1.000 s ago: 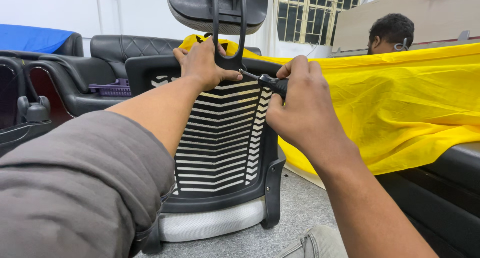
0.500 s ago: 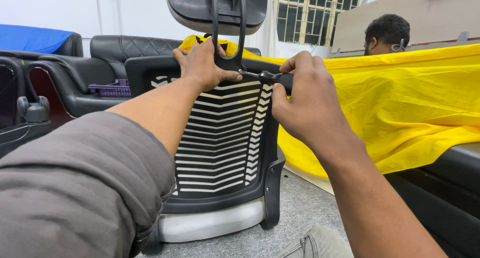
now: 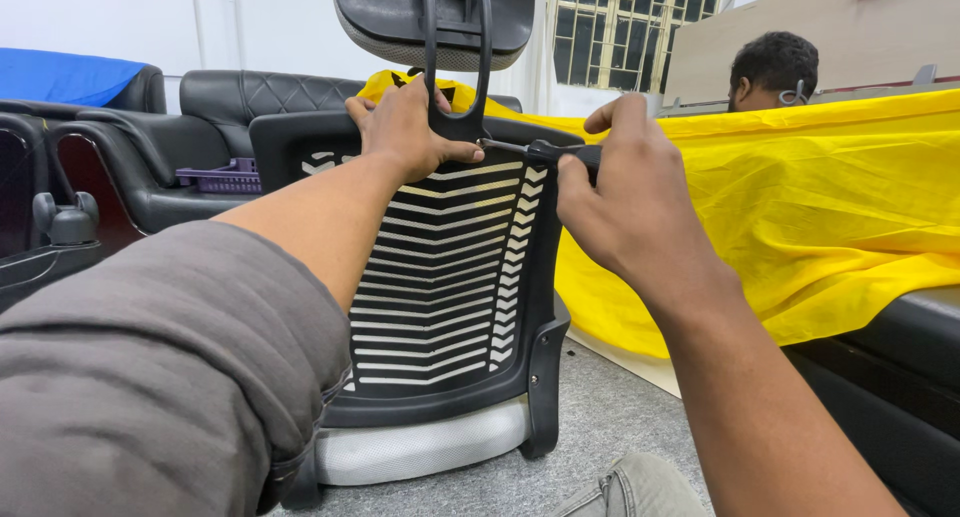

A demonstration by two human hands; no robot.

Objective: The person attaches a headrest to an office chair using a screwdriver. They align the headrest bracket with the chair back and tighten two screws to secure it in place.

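right hand [image 3: 625, 202] has shifted its screwdriver [image 3: 540, 152] toward chair back [image 3: 450, 277].

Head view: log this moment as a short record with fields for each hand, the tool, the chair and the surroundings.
left hand: left hand grips the headrest stem where it meets the chair back
right hand: right hand holds a screwdriver, fingers closed on its handle
tool: tip points at the stem's base
chair: black slatted back, headrest on top
surroundings: yellow cloth, black sofa, another person behind
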